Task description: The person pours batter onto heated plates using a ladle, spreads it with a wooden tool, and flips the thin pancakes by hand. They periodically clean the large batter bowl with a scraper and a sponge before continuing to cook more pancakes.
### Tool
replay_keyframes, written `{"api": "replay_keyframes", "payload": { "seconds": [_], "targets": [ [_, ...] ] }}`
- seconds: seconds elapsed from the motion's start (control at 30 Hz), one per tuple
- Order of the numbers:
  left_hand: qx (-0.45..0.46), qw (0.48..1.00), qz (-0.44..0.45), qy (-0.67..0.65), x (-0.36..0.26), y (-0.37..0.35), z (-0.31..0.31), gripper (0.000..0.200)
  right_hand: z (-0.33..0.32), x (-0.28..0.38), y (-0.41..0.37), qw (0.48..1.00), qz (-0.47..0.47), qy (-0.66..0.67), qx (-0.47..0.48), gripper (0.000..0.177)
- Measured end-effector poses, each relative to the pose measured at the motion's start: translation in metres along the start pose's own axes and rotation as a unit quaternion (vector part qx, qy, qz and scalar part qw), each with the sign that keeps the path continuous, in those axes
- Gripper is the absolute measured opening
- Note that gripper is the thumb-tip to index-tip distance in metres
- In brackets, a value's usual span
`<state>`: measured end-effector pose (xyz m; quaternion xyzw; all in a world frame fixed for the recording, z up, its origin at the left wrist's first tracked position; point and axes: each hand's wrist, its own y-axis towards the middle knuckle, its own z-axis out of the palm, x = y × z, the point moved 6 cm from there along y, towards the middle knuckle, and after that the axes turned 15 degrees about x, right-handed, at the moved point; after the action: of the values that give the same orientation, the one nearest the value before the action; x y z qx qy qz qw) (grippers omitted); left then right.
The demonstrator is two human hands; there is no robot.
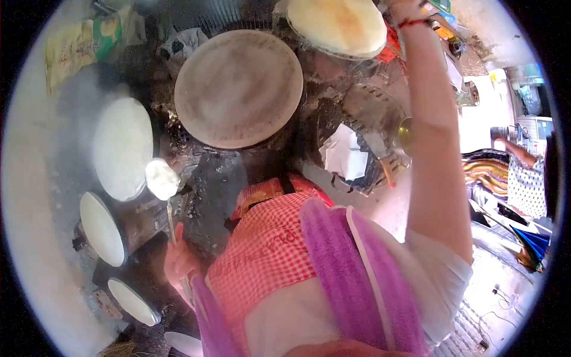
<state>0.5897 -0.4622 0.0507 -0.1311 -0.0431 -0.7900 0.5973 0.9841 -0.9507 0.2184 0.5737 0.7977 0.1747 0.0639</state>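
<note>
My left hand is closed around the handle of a ladle, whose bowl is heaped with thick white batter. The ladle is beside a round griddle covered with a white layer. My right arm reaches far forward, and my right hand is by the edge of a stack of pale round flatbreads with a browned top. Its fingers are small and partly cut off by the frame's edge. Between the hands is a large brown round griddle with a thin whitish film.
Smaller pale round pans line the left side. White papers lie in a dark basket at centre right. A yellow-green bag is at the upper left. Another person in a dotted garment is at the far right.
</note>
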Motion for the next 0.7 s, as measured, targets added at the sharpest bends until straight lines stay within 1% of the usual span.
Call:
{"api": "replay_keyframes", "payload": {
  "seconds": [0.03,0.07,0.1,0.13,0.17,0.2,0.23,0.3,0.33,0.37,0.4,0.43,0.47,0.53,0.57,0.6,0.63,0.67,0.7],
  "targets": [
    [-0.006,1.0,0.005,0.012,0.006,0.009,0.004,0.05,0.051,-0.032,-0.004,0.969,0.109,-0.221,-0.004,0.028],
    [-0.011,1.0,0.011,0.024,0.013,0.018,0.009,0.05,0.084,-0.043,-0.017,0.997,0.066,-0.028,0.034,0.025],
    [-0.012,0.999,0.012,0.03,0.022,0.028,0.017,0.05,0.1,-0.036,-0.04,0.988,-0.065,-0.054,-0.13,0.026],
    [-0.017,1.0,0.012,0.021,0.034,0.039,0.027,0.05,0.185,-0.077,-0.061,0.963,0.009,-0.269,-0.025,0.031],
    [-0.021,1.0,0.011,0.012,0.041,0.049,0.033,0.05,0.214,-0.086,-0.085,0.978,0.054,-0.202,0.006,0.037],
    [-0.021,1.0,0.013,0.018,0.043,0.057,0.037,0.05,0.209,-0.072,-0.106,0.991,0.07,-0.101,0.043,0.038],
    [-0.032,0.999,-0.007,0.044,0.043,0.063,0.04,0.05,0.233,-0.082,-0.119,0.987,0.073,-0.113,0.084,0.04],
    [-0.051,0.994,-0.043,0.09,0.046,0.077,0.045,0.051,0.302,-0.128,-0.143,0.986,0.109,0.005,0.123,0.038],
    [-0.056,0.993,-0.042,0.094,0.046,0.084,0.049,0.051,0.301,-0.125,-0.144,0.983,0.124,-0.01,0.138,0.038],
    [-0.09,0.989,-0.035,0.11,0.043,0.088,0.049,0.05,0.301,-0.123,-0.145,0.978,0.138,-0.026,0.153,0.039],
    [-0.123,0.984,-0.03,0.124,0.042,0.094,0.048,0.049,0.263,-0.088,-0.133,0.98,0.094,-0.003,0.173,0.039],
    [-0.11,0.98,-0.072,0.147,0.046,0.107,0.048,0.048,0.241,-0.066,-0.129,0.98,0.051,0.018,0.191,0.046],
    [-0.111,0.98,-0.077,0.147,0.049,0.121,0.049,0.048,0.243,-0.067,-0.135,0.98,0.056,0.017,0.191,0.046],
    [-0.124,0.966,-0.099,0.205,0.059,0.15,0.051,0.051,0.249,-0.071,-0.145,0.972,0.108,0.102,0.181,0.044],
    [-0.135,0.964,-0.096,0.208,0.068,0.167,0.049,0.051,0.216,-0.05,-0.145,0.963,0.128,0.165,0.172,0.042],
    [-0.152,0.961,-0.089,0.214,0.073,0.185,0.046,0.052,0.214,-0.038,-0.159,0.961,0.121,0.174,0.18,0.042],
    [-0.114,0.963,-0.15,0.192,0.075,0.205,0.035,0.053,0.215,-0.032,-0.177,0.956,0.125,0.19,0.185,0.048],
    [-0.071,0.959,-0.214,0.17,0.073,0.226,0.021,0.054,0.201,-0.013,-0.19,0.955,0.135,0.201,0.173,0.051],
    [-0.075,0.948,-0.233,0.204,0.074,0.244,0.008,0.054,0.187,0.006,-0.202,0.953,0.144,0.211,0.161,0.054]
  ]
}}
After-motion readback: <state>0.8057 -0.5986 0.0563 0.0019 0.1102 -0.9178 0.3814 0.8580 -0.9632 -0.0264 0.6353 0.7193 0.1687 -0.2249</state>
